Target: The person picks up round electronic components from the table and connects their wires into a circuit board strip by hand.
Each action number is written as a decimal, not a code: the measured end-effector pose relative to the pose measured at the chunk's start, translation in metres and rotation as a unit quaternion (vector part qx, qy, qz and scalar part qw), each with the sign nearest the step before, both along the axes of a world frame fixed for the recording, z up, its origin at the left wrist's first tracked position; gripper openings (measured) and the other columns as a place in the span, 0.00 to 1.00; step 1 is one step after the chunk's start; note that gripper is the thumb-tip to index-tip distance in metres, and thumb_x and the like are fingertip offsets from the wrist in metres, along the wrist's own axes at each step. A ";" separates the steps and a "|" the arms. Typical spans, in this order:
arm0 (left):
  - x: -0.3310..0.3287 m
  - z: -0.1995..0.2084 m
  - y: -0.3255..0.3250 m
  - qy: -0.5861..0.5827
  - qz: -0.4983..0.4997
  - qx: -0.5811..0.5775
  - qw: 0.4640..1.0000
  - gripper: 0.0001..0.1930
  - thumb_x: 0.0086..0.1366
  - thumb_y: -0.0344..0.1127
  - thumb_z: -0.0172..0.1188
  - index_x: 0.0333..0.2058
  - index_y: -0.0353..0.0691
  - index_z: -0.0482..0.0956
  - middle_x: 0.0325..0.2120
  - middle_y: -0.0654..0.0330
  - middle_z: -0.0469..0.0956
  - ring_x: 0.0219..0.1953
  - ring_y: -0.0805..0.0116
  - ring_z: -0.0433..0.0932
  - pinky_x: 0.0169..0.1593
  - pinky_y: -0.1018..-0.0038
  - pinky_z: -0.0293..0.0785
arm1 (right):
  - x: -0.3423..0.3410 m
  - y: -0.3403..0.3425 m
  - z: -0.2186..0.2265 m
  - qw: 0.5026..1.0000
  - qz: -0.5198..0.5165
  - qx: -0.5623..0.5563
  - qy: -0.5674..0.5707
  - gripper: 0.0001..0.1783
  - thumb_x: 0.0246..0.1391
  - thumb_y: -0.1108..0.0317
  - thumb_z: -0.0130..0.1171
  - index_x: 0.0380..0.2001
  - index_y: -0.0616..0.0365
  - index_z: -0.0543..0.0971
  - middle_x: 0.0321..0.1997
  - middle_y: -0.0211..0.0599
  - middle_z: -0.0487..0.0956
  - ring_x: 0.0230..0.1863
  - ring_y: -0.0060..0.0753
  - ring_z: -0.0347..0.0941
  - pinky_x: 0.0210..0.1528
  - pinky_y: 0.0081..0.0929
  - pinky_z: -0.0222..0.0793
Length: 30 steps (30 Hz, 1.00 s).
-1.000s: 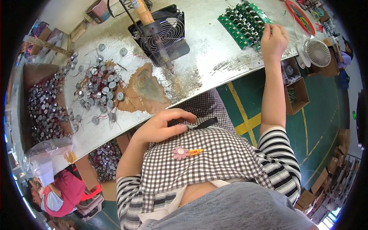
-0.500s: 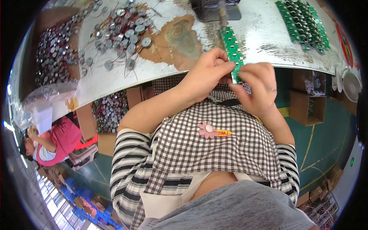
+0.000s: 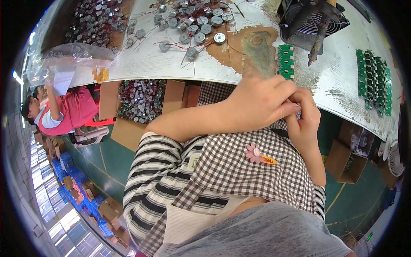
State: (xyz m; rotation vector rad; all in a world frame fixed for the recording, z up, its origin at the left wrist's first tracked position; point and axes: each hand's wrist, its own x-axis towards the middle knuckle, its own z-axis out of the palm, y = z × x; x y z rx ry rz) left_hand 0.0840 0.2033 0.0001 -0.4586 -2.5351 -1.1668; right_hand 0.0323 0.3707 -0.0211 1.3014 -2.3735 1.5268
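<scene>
My left hand (image 3: 267,102) reaches across the front of the table, its fingers bent and pinched together. My right hand (image 3: 305,118) is closed with curled fingers and meets the left fingertips. What the fingertips pinch is hidden. A narrow green circuit board strip (image 3: 286,62) with small pale components sticks out beyond my left hand. Its near end is hidden behind the fingers, so I cannot tell if either hand grips it. Right of the strip, a soldering iron (image 3: 316,51) points its tip down toward the table.
A black fan (image 3: 314,21) stands behind the iron. Small round metal motors (image 3: 199,30) with thin wires lie heaped at left. Stacked green boards (image 3: 374,81) lie at right. Below the table edge stand a carton of motors (image 3: 141,100) and another carton (image 3: 346,162). A person (image 3: 68,109) sits far left.
The view has swung, so the table's things appear farther right. My hands have come together at the fingertips. My left hand now covers the near end of the strip that both hands held before.
</scene>
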 end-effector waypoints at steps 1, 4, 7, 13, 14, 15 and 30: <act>-0.001 -0.002 -0.002 0.001 0.002 0.000 1.000 0.11 0.57 0.35 0.62 0.35 0.35 0.73 0.24 0.55 0.72 0.23 0.58 0.73 0.27 0.69 0.70 | 0.001 -0.003 0.003 0.999 -0.003 0.001 -0.040 0.08 0.48 0.80 0.57 0.34 0.65 0.73 0.34 0.45 0.76 0.35 0.40 0.74 0.38 0.26 0.69; -0.007 -0.008 -0.011 -0.021 -0.015 0.029 0.999 0.09 0.57 0.34 0.61 0.33 0.36 0.74 0.24 0.55 0.72 0.24 0.57 0.73 0.27 0.68 0.70 | 0.004 0.000 0.004 0.973 0.003 -0.066 -0.222 0.08 0.51 0.80 0.56 0.37 0.66 0.73 0.36 0.39 0.77 0.36 0.28 0.74 0.39 0.22 0.69; -0.024 -0.002 -0.035 0.074 -0.047 0.022 0.996 0.06 0.57 0.32 0.61 0.31 0.37 0.76 0.25 0.56 0.73 0.26 0.58 0.74 0.29 0.67 0.70 | -0.002 0.012 -0.003 0.941 0.009 -0.138 -0.309 0.03 0.58 0.77 0.52 0.34 0.65 0.73 0.38 0.37 0.77 0.37 0.20 0.71 0.38 0.17 0.66; -0.080 0.027 -0.123 0.322 0.040 -0.369 0.871 0.05 0.50 0.28 0.55 0.29 0.40 0.76 0.25 0.58 0.71 0.31 0.58 0.70 0.35 0.66 0.67 | -0.015 0.029 -0.010 0.945 -0.093 -0.200 -0.240 0.02 0.57 0.78 0.54 0.30 0.64 0.72 0.42 0.43 0.77 0.40 0.23 0.70 0.44 0.20 0.65; -0.075 0.038 -0.118 0.156 0.051 -0.408 0.898 0.03 0.45 0.31 0.55 0.22 0.41 0.74 0.24 0.58 0.69 0.33 0.58 0.68 0.36 0.66 0.65 | -0.017 0.028 -0.010 0.947 -0.114 -0.194 -0.229 0.02 0.56 0.78 0.54 0.29 0.64 0.72 0.43 0.43 0.77 0.41 0.24 0.70 0.45 0.20 0.64; -0.078 0.036 -0.122 0.157 0.049 -0.407 0.898 0.03 0.45 0.31 0.55 0.22 0.41 0.74 0.24 0.58 0.69 0.33 0.58 0.68 0.36 0.66 0.65 | -0.018 0.028 -0.010 0.949 -0.119 -0.182 -0.228 0.03 0.56 0.78 0.55 0.29 0.64 0.71 0.45 0.44 0.76 0.42 0.25 0.70 0.47 0.21 0.65; -0.025 -0.003 -0.027 -0.352 0.028 0.514 0.782 0.08 0.61 0.33 0.61 0.34 0.35 0.74 0.22 0.69 0.73 0.19 0.85 0.64 0.23 0.88 0.59 | -0.028 0.007 -0.020 0.976 -0.090 -0.197 -0.016 0.03 0.50 0.82 0.53 0.29 0.66 0.71 0.48 0.55 0.74 0.47 0.38 0.70 0.52 0.29 0.64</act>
